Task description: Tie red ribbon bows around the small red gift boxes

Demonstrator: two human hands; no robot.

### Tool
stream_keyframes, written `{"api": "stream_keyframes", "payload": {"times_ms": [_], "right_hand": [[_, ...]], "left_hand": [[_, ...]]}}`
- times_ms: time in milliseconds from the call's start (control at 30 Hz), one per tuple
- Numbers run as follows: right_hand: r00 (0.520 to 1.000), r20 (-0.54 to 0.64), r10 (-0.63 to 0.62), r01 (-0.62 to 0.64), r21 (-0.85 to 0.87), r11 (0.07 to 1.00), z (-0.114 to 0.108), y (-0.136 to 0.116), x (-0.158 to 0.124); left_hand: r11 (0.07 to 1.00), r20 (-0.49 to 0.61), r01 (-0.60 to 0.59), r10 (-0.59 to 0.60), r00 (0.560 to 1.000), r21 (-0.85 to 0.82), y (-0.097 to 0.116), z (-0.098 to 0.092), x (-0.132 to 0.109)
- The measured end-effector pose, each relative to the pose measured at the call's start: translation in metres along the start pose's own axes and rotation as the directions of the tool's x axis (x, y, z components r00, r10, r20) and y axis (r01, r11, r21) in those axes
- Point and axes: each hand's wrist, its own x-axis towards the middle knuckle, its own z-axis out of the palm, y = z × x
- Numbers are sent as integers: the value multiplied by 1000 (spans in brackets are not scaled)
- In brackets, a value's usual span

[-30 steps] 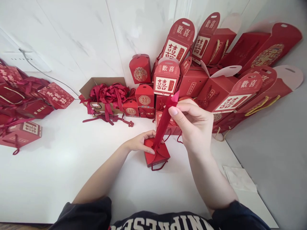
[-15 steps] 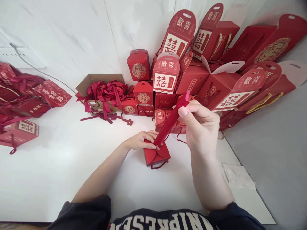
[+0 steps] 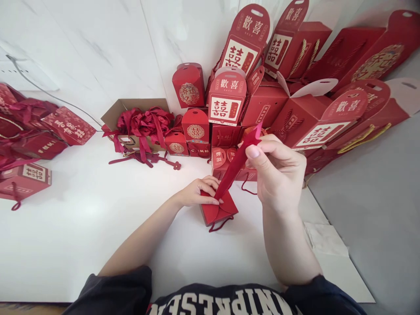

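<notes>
A small red gift box with rounded flaps sits on the white table in front of me. My left hand rests on its top, fingers curled and pressing the flaps down. A red ribbon runs up and to the right from the box top. My right hand pinches the ribbon's upper end between thumb and fingers, holding it taut above the box.
Many red gift boxes with gold and white characters are stacked against the back wall and to the right. A cardboard box full of red ribbons stands at the back left. More red boxes lie at the far left. White paper lies at the right.
My right hand has drawn the ribbon farther up and to the right. The left hand stays pressed on the box top.
</notes>
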Motion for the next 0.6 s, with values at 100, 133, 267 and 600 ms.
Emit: {"api": "stream_keyframes", "payload": {"times_ms": [100,133,267,600], "right_hand": [[997,73,23,-19,-46,999,-3,-5,0],[991,127,43,-33,-77,997,-4,-7,1],[954,274,125,-70,-201,977,-8,-14,1],[989,149,5,24,-188,982,-9,-23,-2]], "left_hand": [[1000,-79,13,-13,997,-1,1,7,1],[1000,-85,23,-23,996,-5,2,8,0],[999,-16,23,-23,1000,22,12,2,-1],[990,104,1,-17,994,143,24,-19,-3]]}}
